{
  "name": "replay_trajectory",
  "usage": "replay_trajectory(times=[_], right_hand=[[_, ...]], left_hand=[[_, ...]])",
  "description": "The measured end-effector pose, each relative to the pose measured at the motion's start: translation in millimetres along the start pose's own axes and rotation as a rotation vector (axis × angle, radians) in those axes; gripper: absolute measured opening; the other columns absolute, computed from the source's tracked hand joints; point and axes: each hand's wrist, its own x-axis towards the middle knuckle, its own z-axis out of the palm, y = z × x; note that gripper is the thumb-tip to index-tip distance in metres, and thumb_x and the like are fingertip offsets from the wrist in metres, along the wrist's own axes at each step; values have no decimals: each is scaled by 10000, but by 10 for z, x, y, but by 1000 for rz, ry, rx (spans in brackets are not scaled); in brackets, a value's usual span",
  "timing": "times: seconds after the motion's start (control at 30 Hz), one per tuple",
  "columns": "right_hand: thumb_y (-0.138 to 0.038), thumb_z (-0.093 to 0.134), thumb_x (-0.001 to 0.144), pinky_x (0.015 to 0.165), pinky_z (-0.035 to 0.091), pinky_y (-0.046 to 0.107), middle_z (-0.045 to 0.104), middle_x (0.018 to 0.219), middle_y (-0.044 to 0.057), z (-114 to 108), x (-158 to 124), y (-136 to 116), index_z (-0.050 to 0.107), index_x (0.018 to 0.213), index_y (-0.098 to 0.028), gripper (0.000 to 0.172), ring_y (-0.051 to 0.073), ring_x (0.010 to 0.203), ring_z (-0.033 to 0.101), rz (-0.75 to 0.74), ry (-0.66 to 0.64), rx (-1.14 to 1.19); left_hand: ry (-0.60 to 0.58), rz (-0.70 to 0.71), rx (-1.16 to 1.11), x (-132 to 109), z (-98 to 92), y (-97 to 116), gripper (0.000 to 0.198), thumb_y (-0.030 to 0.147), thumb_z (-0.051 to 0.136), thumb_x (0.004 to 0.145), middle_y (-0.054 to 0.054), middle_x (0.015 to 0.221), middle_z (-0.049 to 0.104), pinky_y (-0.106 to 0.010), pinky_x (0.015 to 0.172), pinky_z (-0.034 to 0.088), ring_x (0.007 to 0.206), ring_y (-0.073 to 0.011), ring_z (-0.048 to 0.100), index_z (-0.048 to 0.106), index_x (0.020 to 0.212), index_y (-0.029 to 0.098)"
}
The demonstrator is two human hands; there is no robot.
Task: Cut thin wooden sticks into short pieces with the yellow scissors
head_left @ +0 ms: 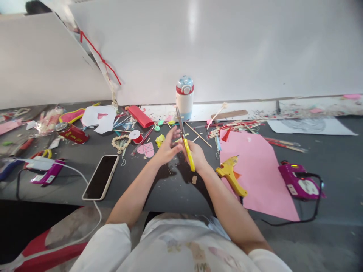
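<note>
In the middle of the table, my right hand (197,155) is closed around a pair of scissors (187,150) with yellow handles. Their metal blades point up and away from me. My left hand (168,146) is beside them with fingers apart and the thumb toward the scissors; I make out nothing in it. Past the hands stands a white and light-blue bottle (185,99) with a red band. Yellow crumpled scraps (160,140) and a pink paper heart (146,150) lie left of my left hand. A small brown scrap (194,179) lies below my right hand.
A yellow glue gun (231,175) rests on pink paper (262,177) at right, near a purple power strip (301,180). Left are a phone (101,177), a red can (73,134) and a red thread spool (137,136). White panels (235,49) border the back.
</note>
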Motion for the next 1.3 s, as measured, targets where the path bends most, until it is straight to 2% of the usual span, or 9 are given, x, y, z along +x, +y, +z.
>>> replay_trajectory(times=[0.13, 0.2, 0.27, 0.43, 0.63, 0.77, 0.87, 1.3], right_hand=[[-640, 298, 850, 587, 336, 238, 612, 689, 52, 17, -13, -33, 521, 713, -194, 517, 165, 648, 553, -30, -48, -126], [-656, 303, 840, 583, 329, 239, 624, 710, 58, 39, -22, -50, 533, 729, -196, 526, 177, 673, 567, -37, -62, -174], [-663, 306, 837, 585, 329, 239, 636, 736, 66, 57, -30, -64, 549, 757, -196, 532, 185, 696, 580, -38, -75, -195], [-669, 281, 843, 577, 322, 236, 631, 721, 66, 74, -36, -72, 543, 757, -193, 551, 185, 690, 585, -57, -84, -226], [-687, 264, 838, 574, 310, 239, 632, 722, 72, 100, -36, -58, 531, 754, -188, 573, 187, 693, 590, -80, -83, -274], [-689, 252, 841, 575, 308, 242, 638, 725, 75, 123, -42, -43, 526, 749, -188, 578, 188, 694, 597, -94, -82, -298], [-682, 255, 846, 573, 308, 245, 647, 740, 80, 138, -49, -28, 530, 766, -190, 570, 190, 698, 606, -109, -78, -303], [-646, 328, 849, 582, 319, 259, 652, 791, 83, 168, -71, -9, 496, 879, -192, 485, 214, 721, 625, -121, -80, -266]], left_hand=[[377, 110, 166, 82, -206, 11, 502, 497, 575, 793, -103, 1111, 592, -294, 775, 501, 1014, -184, 586, 476, 1200, 220], [468, 189, 272, 90, -277, 38, 411, 433, 580, 810, -84, 1057, 609, -263, 755, 495, 974, -159, 596, 522, 1148, 208], [506, 251, 386, 83, -324, 70, 335, 384, 580, 819, -72, 1032, 616, -250, 743, 493, 928, -141, 603, 562, 1098, 199], [526, 344, 610, 59, -360, 119, 175, 306, 583, 817, -45, 912, 634, -237, 683, 489, 827, -126, 604, 626, 930, 178], [599, 349, 642, 39, -351, 141, 214, 295, 578, 820, -33, 893, 634, -241, 688, 497, 781, -114, 602, 605, 1002, 186], [593, 426, 715, 33, -361, 189, 106, 258, 569, 826, -26, 832, 641, -237, 685, 478, 754, -110, 588, 628, 859, 177], [574, 464, 750, 33, -366, 219, 89, 235, 554, 834, -19, 796, 644, -248, 703, 469, 759, -117, 588, 625, 827, 181], [527, 435, 811, 2, -365, 191, 117, 260, 519, 851, -14, 801, 660, -276, 749, 475, 781, -137, 607, 620, 849, 200]])
